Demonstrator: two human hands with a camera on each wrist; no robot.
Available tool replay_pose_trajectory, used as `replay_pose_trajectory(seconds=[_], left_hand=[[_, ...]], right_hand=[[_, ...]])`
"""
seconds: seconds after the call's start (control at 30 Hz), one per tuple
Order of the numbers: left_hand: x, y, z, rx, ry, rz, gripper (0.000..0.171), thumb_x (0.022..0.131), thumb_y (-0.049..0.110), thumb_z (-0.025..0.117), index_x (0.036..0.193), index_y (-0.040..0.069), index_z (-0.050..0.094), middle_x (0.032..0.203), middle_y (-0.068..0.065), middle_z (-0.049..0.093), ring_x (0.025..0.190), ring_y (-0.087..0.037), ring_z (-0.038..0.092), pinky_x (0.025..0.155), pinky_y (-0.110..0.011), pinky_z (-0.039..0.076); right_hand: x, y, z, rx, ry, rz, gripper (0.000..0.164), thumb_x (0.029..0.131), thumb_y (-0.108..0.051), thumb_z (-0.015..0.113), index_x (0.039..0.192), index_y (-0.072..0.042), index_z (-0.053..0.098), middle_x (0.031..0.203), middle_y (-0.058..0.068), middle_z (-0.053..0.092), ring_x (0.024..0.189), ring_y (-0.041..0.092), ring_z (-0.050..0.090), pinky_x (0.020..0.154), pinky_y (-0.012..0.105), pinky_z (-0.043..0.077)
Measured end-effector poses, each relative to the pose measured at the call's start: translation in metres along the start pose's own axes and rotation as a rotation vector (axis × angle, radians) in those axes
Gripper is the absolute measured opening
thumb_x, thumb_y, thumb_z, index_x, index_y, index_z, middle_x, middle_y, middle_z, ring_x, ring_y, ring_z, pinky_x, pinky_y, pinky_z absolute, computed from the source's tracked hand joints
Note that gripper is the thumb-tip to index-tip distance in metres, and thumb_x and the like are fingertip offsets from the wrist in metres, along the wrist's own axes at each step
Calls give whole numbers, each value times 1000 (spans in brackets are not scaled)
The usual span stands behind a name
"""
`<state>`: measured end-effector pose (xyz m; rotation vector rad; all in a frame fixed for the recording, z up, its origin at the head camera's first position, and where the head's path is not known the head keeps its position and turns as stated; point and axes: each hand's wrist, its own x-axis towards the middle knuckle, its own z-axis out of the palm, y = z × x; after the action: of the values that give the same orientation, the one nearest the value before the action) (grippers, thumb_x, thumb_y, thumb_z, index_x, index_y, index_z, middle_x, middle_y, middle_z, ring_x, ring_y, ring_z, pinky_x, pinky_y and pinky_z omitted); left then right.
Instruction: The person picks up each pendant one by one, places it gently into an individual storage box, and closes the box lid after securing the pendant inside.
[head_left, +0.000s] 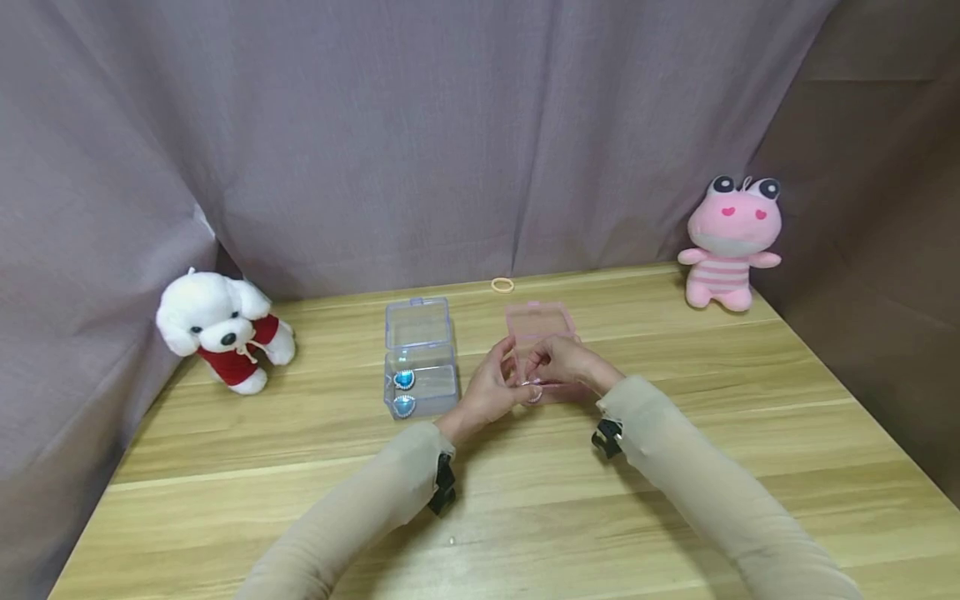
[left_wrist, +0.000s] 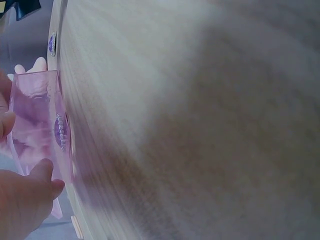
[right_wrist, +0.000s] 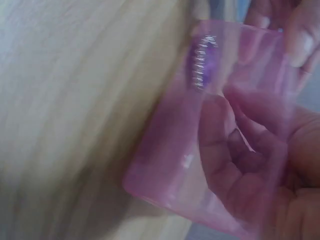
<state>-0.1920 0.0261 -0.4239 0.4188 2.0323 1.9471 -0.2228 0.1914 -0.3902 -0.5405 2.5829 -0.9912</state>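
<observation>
A pink clear plastic box (head_left: 555, 392) with a raised lid (head_left: 540, 321) sits on the table. My left hand (head_left: 491, 387) grips its left end, thumb at the front. My right hand (head_left: 562, 362) reaches into the box with curled fingers, fingertips right at a purple heart-like gem with a beaded silver rim (right_wrist: 202, 65). The gem (left_wrist: 60, 132) stands close to the front wall; I cannot tell whether the right fingers pinch it. Left of it is an open bluish clear box (head_left: 431, 400), where blue gems (head_left: 404, 380) with beaded rims show.
A tan ring (head_left: 502, 285) lies near the table's back edge. A white plush dog in red (head_left: 217, 325) sits at the left, a pink plush frog (head_left: 727, 242) at the back right. Grey curtain (head_left: 390, 150) hangs behind. Another purple beaded piece (left_wrist: 52, 44) shows beyond the pink box.
</observation>
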Motion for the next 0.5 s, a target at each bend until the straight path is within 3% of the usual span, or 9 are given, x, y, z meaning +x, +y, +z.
replay_pose_trajectory(seconds=[0.2, 0.33, 0.5], left_hand=[[1, -1, -1, -39, -16, -12, 92, 78, -13, 67, 153, -4, 15, 161, -22, 21, 146, -38, 31, 118, -43, 38], [2, -3, 0, -93, -33, -14, 92, 77, -18, 64, 153, -4, 14, 156, -27, 30, 142, -40, 37, 115, -44, 43], [3, -3, 1, -108, -27, -23, 92, 76, -20, 63, 153, -4, 15, 152, -29, 35, 140, -41, 40, 115, -45, 43]], right_hand=[[-9, -4, -18, 190, 76, 14, 12, 87, 8, 60, 96, 15, 63, 86, 19, 67, 70, 8, 57, 65, 18, 55], [-23, 5, -36, 336, 136, 45, 24, 91, 6, 57, 110, 19, 57, 84, 5, 66, 70, 4, 59, 68, 19, 59], [-45, 31, -53, 395, 222, 57, 31, 92, 1, 58, 114, 22, 52, 76, -13, 62, 70, -2, 59, 68, 15, 59]])
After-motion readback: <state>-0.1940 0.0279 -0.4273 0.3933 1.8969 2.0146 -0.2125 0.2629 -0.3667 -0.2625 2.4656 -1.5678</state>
